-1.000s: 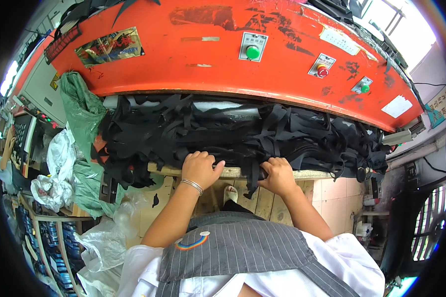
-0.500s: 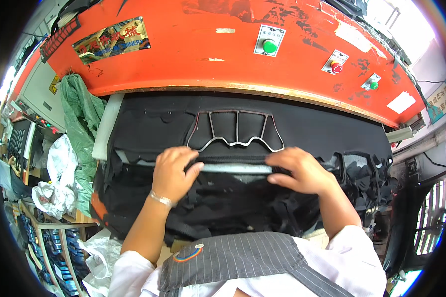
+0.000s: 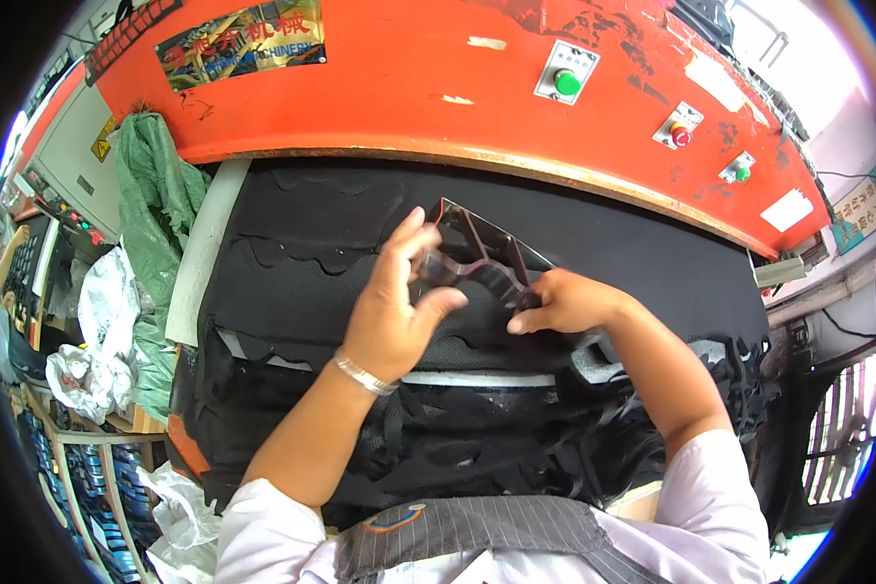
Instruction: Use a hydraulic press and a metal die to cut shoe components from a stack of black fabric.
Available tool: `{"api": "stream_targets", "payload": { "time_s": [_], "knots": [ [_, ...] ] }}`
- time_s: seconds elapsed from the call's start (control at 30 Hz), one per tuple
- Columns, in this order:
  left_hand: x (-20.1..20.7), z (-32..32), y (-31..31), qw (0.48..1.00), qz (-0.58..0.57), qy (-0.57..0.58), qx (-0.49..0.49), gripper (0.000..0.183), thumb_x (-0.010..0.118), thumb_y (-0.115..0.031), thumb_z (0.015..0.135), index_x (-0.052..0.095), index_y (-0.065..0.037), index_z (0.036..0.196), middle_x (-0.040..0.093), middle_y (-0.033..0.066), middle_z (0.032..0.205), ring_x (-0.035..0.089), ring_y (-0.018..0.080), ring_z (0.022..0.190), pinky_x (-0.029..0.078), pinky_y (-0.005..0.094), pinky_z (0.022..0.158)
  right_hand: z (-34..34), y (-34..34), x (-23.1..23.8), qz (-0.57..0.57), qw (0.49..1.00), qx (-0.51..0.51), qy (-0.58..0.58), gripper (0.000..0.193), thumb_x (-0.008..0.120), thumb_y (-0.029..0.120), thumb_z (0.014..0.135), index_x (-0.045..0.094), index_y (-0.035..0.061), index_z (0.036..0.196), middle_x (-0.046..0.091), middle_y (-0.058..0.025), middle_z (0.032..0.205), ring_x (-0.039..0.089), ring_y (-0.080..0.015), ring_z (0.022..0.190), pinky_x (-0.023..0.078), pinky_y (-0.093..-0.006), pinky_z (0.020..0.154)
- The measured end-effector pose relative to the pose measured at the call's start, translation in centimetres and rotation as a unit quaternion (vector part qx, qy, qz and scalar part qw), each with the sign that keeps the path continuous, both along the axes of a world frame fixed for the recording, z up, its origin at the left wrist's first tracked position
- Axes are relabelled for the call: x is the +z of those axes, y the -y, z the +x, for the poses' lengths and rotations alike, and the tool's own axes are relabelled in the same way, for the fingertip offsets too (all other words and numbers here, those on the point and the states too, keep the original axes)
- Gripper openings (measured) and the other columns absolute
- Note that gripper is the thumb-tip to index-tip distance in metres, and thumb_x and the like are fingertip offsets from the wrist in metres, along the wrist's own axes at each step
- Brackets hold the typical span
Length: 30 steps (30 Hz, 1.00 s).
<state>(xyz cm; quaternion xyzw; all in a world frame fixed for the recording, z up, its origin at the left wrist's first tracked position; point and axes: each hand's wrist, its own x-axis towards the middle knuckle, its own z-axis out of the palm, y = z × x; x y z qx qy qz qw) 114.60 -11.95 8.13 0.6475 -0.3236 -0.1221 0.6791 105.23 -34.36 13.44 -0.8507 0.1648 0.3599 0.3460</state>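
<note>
Frame centre: left hand [image 3: 396, 310] and right hand [image 3: 562, 302] pinch a tilted angular metal cutting die [image 3: 484, 255] above black mesh sheet [image 3: 341, 243].

A factory floor or cutting workshop, seen from a press operator's spot.

A big orange machine [image 3: 438, 88] fills the top of the frame, its paint chipped and worn, with a green push button [image 3: 566, 83] and a red one [image 3: 681, 135] set in small metal plates across its front. Below it, black sheet material [image 3: 292, 282] covers the work bed, with cut scraps [image 3: 594, 448] heaped along the near edge. A green sack [image 3: 156, 214] and crumpled plastic bags [image 3: 92, 331] sit at the left of the frame, beside a grey control cabinet [image 3: 63, 146] in the upper left. Racks of stacked dark parts [image 3: 92, 487] stand in the lower left.
</note>
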Motion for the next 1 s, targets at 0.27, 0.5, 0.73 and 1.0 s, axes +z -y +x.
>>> {"api": "stream_targets", "payload": {
  "time_s": [0.27,0.5,0.73,1.0],
  "knots": [
    [-6.8,-1.5,-0.8,0.851,0.395,0.344,-0.034,0.058,0.043,-0.049,0.094,0.045,-0.014,0.14,0.043,0.0127,0.145,0.042,0.0315,0.133,0.024,0.0486,0.113,2.4,4.9,4.5,-0.235,0.969,0.028,0.075,0.042,0.07,0.039,0.084,0.066,-0.0032,0.09,0.064,-0.0178,0.072,0.064,-0.03,0.073,0.049,-0.0393,0.068],
    [-6.8,-1.7,-0.7,0.864,0.372,0.339,-0.032,0.053,0.055,-0.041,0.09,0.052,-0.011,0.133,0.045,0.014,0.141,0.037,0.0323,0.135,0.024,0.0522,0.111,5.6,5.4,-5.0,-0.234,0.927,0.219,0.195,0.044,0.064,0.041,0.085,0.067,-0.0009,0.097,0.063,-0.0148,0.102,0.06,-0.0329,0.102,0.048,-0.0417,0.087],
    [-2.9,3.7,-0.8,0.914,0.259,0.297,0.09,0.031,0.069,-0.025,0.081,0.068,-0.009,0.107,0.065,0.0081,0.106,0.059,0.0271,0.101,0.035,0.0474,0.1,5.9,6.4,-6.3,-0.244,0.917,0.201,0.243,0.043,0.065,0.039,0.084,0.066,-0.0021,0.096,0.06,-0.0111,0.104,0.057,-0.0291,0.105,0.049,-0.04,0.086],
    [-6.9,6.9,-0.6,0.876,0.355,0.323,0.033,0.032,0.067,-0.024,0.082,0.069,-0.005,0.108,0.065,0.0068,0.108,0.056,0.0268,0.102,0.044,0.0395,0.092,4.0,6.3,-5.4,-0.225,0.93,0.153,0.246,0.039,0.068,0.035,0.082,0.067,-0.0032,0.089,0.059,-0.0137,0.094,0.057,-0.031,0.098,0.048,-0.0414,0.082]
  ]
}}
